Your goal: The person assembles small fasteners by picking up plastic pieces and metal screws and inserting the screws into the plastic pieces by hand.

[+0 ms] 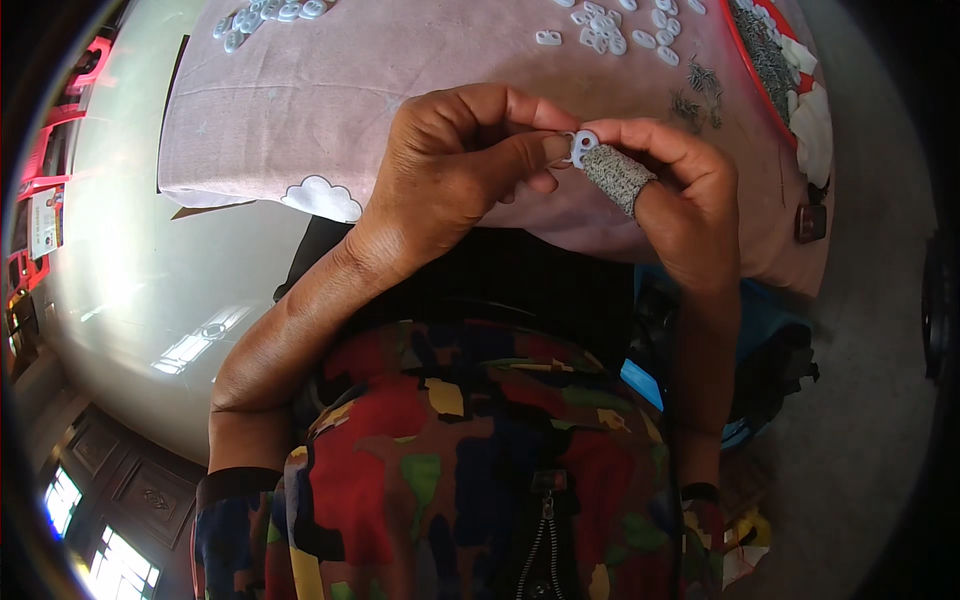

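Note:
Above the near edge of the cloth-covered table, my two hands meet at a small pale-blue plastic piece [584, 148] with a rounded end and a hole. My left hand [440, 165] pinches its left side between thumb and fingers. From the other side my right hand [692, 195] grips the same piece, its thumb wrapped in a grey speckled finger cover [618, 178]. The fingertips partly hide the piece, and whether a smaller part is pinched with it I cannot tell.
A pink cloth [300, 110] covers the table. Similar plastic pieces lie in a far-left pile [262, 14] and a far-middle pile [598, 28]. Small grey metal parts [700, 95] lie right of these, beside a red-rimmed container [765, 60] full of more. A small dark box [811, 223] sits near the right edge.

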{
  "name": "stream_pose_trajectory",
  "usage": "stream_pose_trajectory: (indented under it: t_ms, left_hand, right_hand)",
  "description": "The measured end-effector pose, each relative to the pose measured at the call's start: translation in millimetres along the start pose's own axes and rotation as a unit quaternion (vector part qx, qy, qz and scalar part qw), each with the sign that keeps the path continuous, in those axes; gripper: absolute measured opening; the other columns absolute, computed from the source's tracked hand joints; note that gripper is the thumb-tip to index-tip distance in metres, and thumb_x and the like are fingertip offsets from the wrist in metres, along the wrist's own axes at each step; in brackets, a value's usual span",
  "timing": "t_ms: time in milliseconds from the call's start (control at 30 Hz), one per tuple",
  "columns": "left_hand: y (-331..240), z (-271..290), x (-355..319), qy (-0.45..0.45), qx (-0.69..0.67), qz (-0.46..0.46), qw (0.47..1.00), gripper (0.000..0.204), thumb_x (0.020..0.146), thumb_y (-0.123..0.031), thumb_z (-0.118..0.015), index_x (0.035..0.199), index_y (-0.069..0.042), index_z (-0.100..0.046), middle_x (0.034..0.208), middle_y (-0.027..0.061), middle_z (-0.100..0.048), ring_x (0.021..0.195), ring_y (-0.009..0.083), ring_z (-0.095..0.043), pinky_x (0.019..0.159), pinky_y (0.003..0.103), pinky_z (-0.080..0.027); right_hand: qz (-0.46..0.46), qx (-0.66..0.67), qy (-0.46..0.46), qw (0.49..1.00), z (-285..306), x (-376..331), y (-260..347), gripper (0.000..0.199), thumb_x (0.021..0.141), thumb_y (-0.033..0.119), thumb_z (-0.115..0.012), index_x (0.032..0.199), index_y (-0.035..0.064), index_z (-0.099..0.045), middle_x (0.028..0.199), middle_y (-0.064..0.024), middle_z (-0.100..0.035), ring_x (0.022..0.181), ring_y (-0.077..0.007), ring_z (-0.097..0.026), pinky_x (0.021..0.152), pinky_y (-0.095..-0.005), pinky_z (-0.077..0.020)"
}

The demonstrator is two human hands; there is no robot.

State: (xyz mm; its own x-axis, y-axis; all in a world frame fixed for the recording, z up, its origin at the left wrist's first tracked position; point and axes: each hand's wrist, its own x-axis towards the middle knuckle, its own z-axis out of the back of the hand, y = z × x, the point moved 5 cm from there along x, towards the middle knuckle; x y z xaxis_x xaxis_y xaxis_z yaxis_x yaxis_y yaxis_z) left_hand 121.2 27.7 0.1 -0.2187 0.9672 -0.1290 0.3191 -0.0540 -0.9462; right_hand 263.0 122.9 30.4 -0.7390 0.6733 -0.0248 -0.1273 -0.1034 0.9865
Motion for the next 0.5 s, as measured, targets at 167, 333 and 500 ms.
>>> stream_pose_trajectory:
  t_ms: [167, 333, 500]
  left_hand:
    - [2.0, 1.9, 0.9, -0.003, 0.024, 0.001, 1.000, 0.015, 0.092, -0.008, -0.065, 0.105, -0.002, -0.068, 0.090, 0.0031, -0.071, 0.070, 0.0044, -0.062, 0.057, 0.016, -0.043]
    - [3.3, 2.3, 0.8, -0.015, 0.014, 0.009, 1.000, 0.014, 0.092, -0.008, -0.065, 0.104, -0.003, -0.068, 0.090, 0.0034, -0.071, 0.070, 0.0043, -0.062, 0.058, 0.016, -0.045]
    - [3.7, 1.7, 2.0, -0.023, 0.018, 0.017, 0.999, 0.014, 0.093, -0.009, -0.064, 0.105, -0.002, -0.067, 0.090, 0.0038, -0.071, 0.072, 0.0048, -0.063, 0.060, 0.017, -0.047]
  right_hand:
    - [-0.008, 0.013, 0.006, 1.000, -2.5, 1.5, -0.6, 0.022, 0.083, -0.009, -0.057, 0.103, -0.0080, -0.067, 0.092, -0.0084, -0.070, 0.087, -0.0092, -0.064, 0.076, -0.0212, -0.0502]
    - [0.002, -0.012, 0.003, 1.000, -5.1, 3.3, -1.5, 0.022, 0.084, -0.008, -0.059, 0.103, -0.0068, -0.068, 0.090, -0.0074, -0.071, 0.085, -0.0083, -0.064, 0.075, -0.0213, -0.0505]
    - [0.035, -0.051, -0.005, 0.998, -3.7, 5.5, 1.8, 0.021, 0.084, -0.006, -0.059, 0.103, -0.0064, -0.068, 0.090, -0.0085, -0.071, 0.085, -0.0090, -0.064, 0.075, -0.0220, -0.0508]
